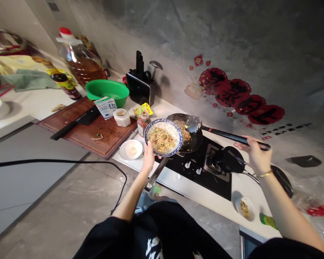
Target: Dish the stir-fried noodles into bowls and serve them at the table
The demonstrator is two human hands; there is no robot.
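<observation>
My left hand [149, 159] is closed on the rim of a blue-patterned bowl [179, 138], tilted toward me with fried noodles [162, 140] in it. Behind the bowl sits a dark wok [196, 142] on the stove, partly hidden, with more noodles inside. My right hand [255, 153] grips the long black handle of a spatula [226, 134]. Its metal head is over the wok, close to the bowl's right side. Toward me from the wok points its handle [157, 175], below the bowl.
Left of the stove lie a cutting board [70, 138] with a cleaver [78, 120], a seasoning jar [122, 118] and a green basin [108, 88]. A white bowl [131, 149] stands near the counter edge. A small black pot [230, 160] is on the right burner. A cable [97, 162] crosses at left.
</observation>
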